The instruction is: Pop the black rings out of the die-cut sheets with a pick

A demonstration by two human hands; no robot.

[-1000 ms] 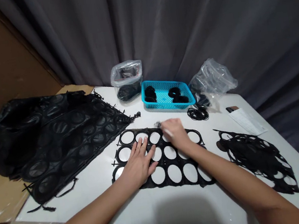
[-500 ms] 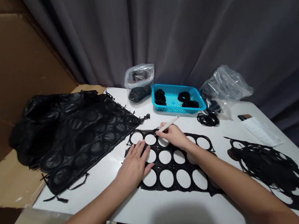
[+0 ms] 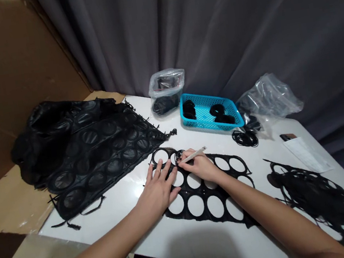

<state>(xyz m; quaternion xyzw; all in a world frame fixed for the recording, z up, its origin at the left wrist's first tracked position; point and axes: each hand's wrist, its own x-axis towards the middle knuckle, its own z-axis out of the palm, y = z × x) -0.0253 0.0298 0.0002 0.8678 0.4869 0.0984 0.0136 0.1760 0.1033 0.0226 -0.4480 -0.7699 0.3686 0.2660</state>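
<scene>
A black rubbery sheet (image 3: 204, 191) with rows of round holes lies flat on the white table. My left hand (image 3: 157, 188) rests on its left side, fingers spread and flat. My right hand (image 3: 200, 165) is closed around a slim white pen-shaped tool (image 3: 193, 155), whose exact kind I cannot make out. Its lower end is at the upper row of holes, hidden by the fingertips. Thin black rings (image 3: 180, 155) gather beside those fingertips at the sheet's top edge.
Larger black sheets (image 3: 97, 148) are heaped on the left. Behind stand a bagged tub (image 3: 166, 93) and a blue basket (image 3: 212, 128) holding black rings. Loose rings (image 3: 245, 138), a clear plastic bag (image 3: 270, 97), a paper (image 3: 307, 154) and a cut-up black sheet (image 3: 321, 197) are on the right.
My right hand has come down to the upper row of holes with the tool, and thin rings now show bunched by its fingertips. My left hand stays flat on the sheet. The view has shifted.
</scene>
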